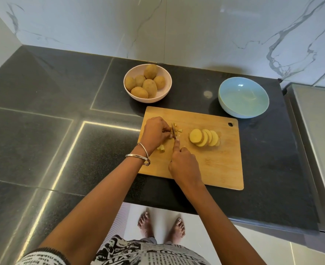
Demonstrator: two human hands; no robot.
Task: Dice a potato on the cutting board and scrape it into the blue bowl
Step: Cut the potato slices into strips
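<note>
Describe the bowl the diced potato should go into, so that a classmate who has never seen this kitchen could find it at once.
Start at the wooden cutting board on the dark counter. Two bowls sit behind it; go to the one past its far right corner, by the hanging hole. That blue bowl holds nothing, while the pink bowl is full of whole potatoes.

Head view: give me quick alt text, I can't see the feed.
Left hand holds potato pieces while right hand cuts them with a knife on the board. Uncut slices lie to the right; the blue bowl is empty, the pink bowl holds whole potatoes.
</note>
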